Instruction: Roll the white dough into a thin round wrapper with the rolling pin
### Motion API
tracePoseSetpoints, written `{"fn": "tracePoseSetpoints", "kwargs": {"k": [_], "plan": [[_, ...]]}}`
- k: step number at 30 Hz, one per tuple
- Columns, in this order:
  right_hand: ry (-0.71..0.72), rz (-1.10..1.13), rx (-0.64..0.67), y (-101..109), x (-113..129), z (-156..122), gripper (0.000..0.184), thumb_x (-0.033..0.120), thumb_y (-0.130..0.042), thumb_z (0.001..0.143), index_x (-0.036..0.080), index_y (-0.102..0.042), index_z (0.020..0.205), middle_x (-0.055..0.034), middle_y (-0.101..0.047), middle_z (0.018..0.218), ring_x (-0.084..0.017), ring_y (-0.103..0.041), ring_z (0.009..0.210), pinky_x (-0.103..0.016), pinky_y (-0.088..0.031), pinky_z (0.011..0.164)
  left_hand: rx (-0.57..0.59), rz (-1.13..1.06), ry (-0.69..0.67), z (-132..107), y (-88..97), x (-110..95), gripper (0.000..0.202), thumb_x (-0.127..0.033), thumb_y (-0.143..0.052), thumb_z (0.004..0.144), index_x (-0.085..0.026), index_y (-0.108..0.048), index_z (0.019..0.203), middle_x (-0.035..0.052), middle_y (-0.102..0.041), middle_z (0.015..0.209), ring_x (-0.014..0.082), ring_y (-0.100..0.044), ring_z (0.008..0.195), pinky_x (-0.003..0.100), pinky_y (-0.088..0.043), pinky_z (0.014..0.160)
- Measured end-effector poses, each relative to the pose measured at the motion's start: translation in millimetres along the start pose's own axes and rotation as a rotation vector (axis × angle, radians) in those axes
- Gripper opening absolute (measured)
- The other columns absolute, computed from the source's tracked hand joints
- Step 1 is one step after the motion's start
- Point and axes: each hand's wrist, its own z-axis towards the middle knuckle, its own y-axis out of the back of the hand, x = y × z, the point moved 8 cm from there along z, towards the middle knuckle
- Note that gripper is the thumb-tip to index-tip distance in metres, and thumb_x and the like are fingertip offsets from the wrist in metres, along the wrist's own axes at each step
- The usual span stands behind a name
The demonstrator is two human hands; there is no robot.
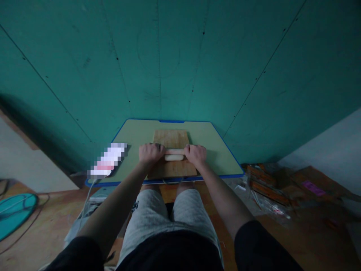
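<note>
Both my hands grip a wooden rolling pin (175,151) that lies crosswise over a wooden board (170,138). My left hand (151,152) is wrapped round its left end, and my right hand (196,153) closes round the right end. Just on the near side of the pin, a pale, smooth, elongated piece that looks like dough (174,157) rests on the board. Whether the pin touches this piece I cannot tell. The fingers of both hands cover the pin's ends.
The board lies on a pale table (135,131) with a blue edge, against a green wall (180,67). A phone (108,162) with a cable sits at the table's left. Cardboard and plastic wrapping (267,188) lie on the floor at right, a teal round object (17,214) at left.
</note>
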Motion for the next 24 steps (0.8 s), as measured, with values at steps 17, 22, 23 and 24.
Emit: {"fn": "tracePoseSetpoints", "kwargs": {"k": [17,22,23,24], "plan": [[0.041,0.055,-0.018,3,0,-4,0.051,0.037,-0.031,0.105,0.018,-0.078,0.098,-0.0138,-0.078,0.101,-0.023,-0.073,0.091,-0.030,-0.049,0.082,-0.007,-0.020,-0.025,-12,13.5,-5,0.054,-0.036,-0.028,0.099,-0.013,-0.076,0.091,0.0196,-0.076,0.096,0.0327,-0.072,0.090,0.038,-0.050,0.071],[0.119,0.064,-0.055,6,4,-7,0.047,0.032,-0.029,0.106,0.019,-0.075,0.105,-0.0110,-0.074,0.113,-0.022,-0.068,0.102,-0.029,-0.046,0.086,-0.058,-0.019,-0.081,-19,20.6,-11,0.053,-0.035,-0.025,0.102,-0.014,-0.074,0.096,0.0184,-0.073,0.104,0.0327,-0.067,0.101,0.040,-0.049,0.080],[0.132,0.063,-0.065,7,5,-8,0.047,0.032,-0.029,0.106,0.019,-0.075,0.104,-0.0109,-0.074,0.114,-0.022,-0.067,0.103,-0.029,-0.045,0.088,-0.067,-0.018,-0.090,-21,21.9,-12,0.053,-0.035,-0.025,0.102,-0.014,-0.073,0.097,0.0182,-0.072,0.105,0.0329,-0.066,0.102,0.041,-0.048,0.081],[0.143,0.062,-0.074,7,5,-9,0.047,0.031,-0.029,0.106,0.019,-0.074,0.104,-0.0108,-0.073,0.114,-0.022,-0.066,0.105,-0.029,-0.045,0.089,-0.075,-0.018,-0.097,-23,23.0,-13,0.052,-0.036,-0.026,0.102,-0.015,-0.073,0.098,0.0180,-0.072,0.106,0.0330,-0.065,0.103,0.041,-0.048,0.082]]}}
